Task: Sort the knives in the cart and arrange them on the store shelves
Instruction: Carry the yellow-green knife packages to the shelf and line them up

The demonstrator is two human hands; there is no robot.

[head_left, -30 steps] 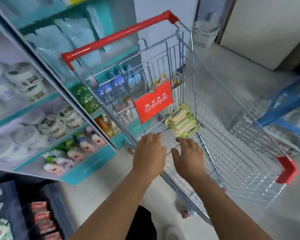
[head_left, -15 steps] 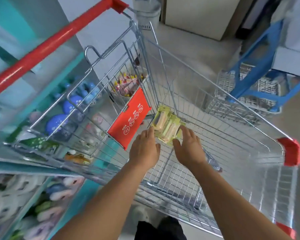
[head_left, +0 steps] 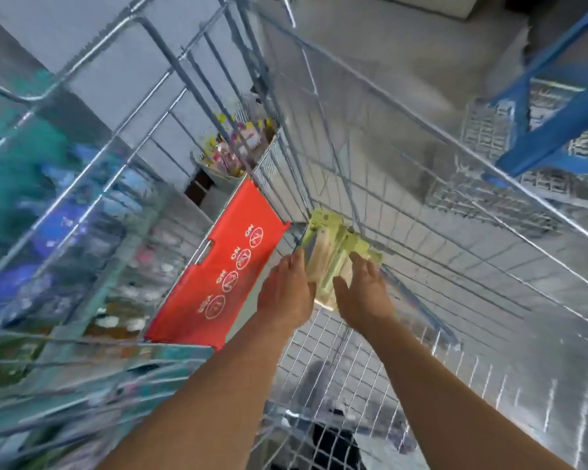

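Nearest, two bare forearms are seen reaching into the wire cart (head_left: 421, 205). The left hand (head_left: 284, 293) and right hand (head_left: 364, 293) are laid against the knife packs (head_left: 333, 245), fingers extended together. Beside them a red flap (head_left: 224, 276) is hung; its writing cannot be read. The green-carded stack is pointed away, slightly leftward. Beyond, blurred shelf goods (head_left: 58, 218) are glimpsed through the wires.

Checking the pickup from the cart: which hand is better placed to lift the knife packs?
Right hand, probably: its fingers already lie on the knife packs; the left hand only touches their edge.
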